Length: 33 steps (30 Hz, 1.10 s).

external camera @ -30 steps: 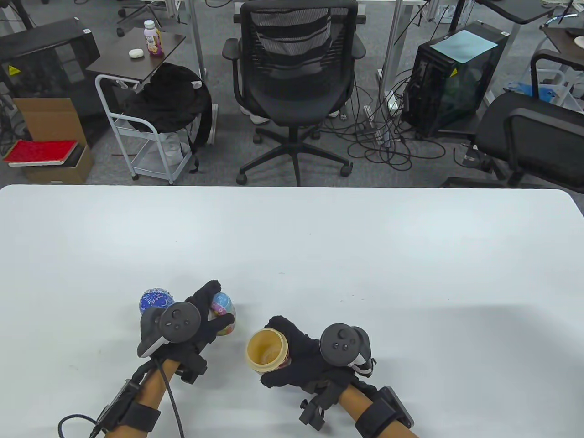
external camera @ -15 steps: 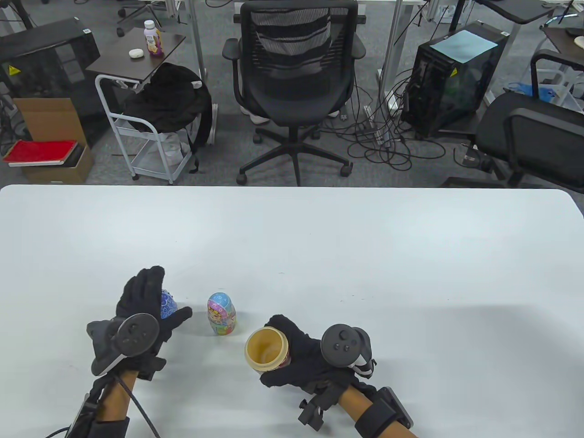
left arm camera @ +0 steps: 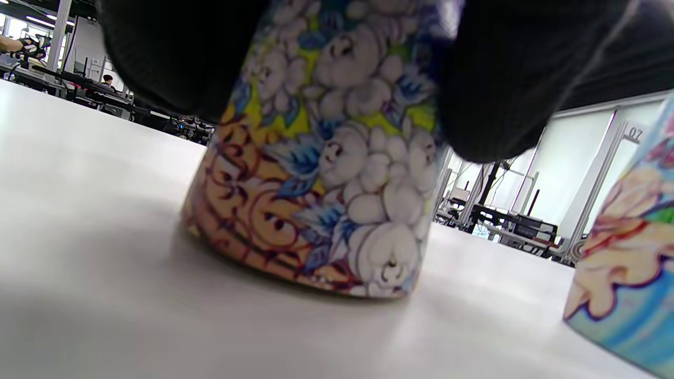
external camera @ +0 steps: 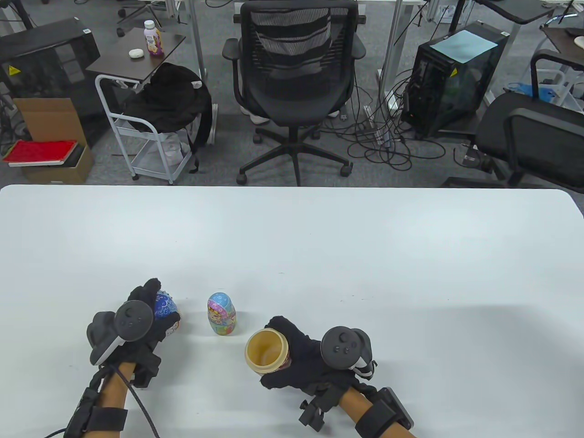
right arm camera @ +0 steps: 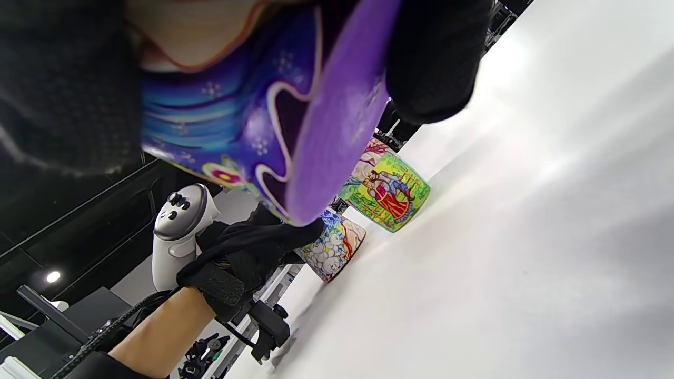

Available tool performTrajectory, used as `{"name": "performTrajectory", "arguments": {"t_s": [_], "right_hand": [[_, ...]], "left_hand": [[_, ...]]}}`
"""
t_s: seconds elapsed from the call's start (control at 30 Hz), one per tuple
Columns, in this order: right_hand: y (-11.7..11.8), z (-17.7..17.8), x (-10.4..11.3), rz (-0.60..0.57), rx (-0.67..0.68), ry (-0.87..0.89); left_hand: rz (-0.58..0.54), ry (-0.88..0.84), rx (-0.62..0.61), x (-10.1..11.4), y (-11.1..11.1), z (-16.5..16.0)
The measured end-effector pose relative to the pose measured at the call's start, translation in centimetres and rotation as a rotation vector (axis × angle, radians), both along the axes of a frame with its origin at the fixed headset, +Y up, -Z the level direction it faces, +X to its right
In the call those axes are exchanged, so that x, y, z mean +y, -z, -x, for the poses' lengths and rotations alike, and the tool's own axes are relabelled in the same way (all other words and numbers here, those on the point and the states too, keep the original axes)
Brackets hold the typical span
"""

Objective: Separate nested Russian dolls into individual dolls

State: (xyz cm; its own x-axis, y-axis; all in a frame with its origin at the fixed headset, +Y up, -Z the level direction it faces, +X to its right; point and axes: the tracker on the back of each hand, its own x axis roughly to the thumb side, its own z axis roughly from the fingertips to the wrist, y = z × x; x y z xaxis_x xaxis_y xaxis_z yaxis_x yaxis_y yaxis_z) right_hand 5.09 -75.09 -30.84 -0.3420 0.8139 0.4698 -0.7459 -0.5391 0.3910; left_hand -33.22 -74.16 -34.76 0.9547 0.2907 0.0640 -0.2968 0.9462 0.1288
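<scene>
My left hand [external camera: 160, 310] grips a blue floral doll piece [external camera: 164, 305] that stands on the white table [external camera: 319, 237]. In the left wrist view my fingers [left arm camera: 505, 79] wrap its upper part [left arm camera: 326, 158]. A small pastel doll [external camera: 221, 314] stands upright and free just right of it, and also shows in the left wrist view [left arm camera: 626, 273]. My right hand [external camera: 276, 353] holds an open doll half [external camera: 264, 349], its hollow yellow inside facing up. Its purple and blue outside [right arm camera: 253, 121] fills the right wrist view, lifted off the table.
The hands work near the table's front edge, left of centre. A black office chair [external camera: 292, 86] and a white cart [external camera: 150, 137] stand on the floor beyond the far edge.
My left hand let go of the small pastel doll, leaving it standing, moved left and closed on the blue floral piece. My right hand and its doll half stayed put.
</scene>
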Motion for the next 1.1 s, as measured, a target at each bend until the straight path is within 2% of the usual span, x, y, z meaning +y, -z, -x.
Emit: {"name": "performTrajectory", "arguments": {"t_s": [0.17,0.33,0.43,0.5,0.63,0.8,0.93,1.1], "right_hand": [[0.0,0.1,-0.1,-0.022,-0.008,-0.027],[0.0,0.4,-0.3,-0.007,-0.002,-0.034],[-0.1,0.5,-0.3,-0.019,0.000,-0.045],[-0.1,0.6,-0.3,-0.011,0.004,-0.040],[-0.3,0.9,-0.4,-0.008,0.014,-0.057],[-0.5,1.0,-0.4,-0.013,0.031,-0.052],[-0.7,1.0,-0.2,-0.031,0.037,-0.059],[-0.7,1.1,-0.3,-0.020,0.046,-0.043]], "left_hand": [[-0.149,-0.030,-0.031,3.5,-1.3,-0.2],[-0.306,-0.127,-0.157,7.0,-3.3,-1.6],[-0.337,-0.163,-0.204,8.3,-4.4,-2.7],[-0.351,-0.219,-0.288,9.0,-5.1,-3.9],[-0.346,-0.322,-0.497,9.3,-6.2,-7.0],[-0.319,-0.308,-0.656,8.5,-7.2,-10.6],[-0.282,-0.326,-0.704,7.5,-7.3,-11.6],[-0.239,-0.433,-0.746,7.1,-7.3,-12.1]]}}
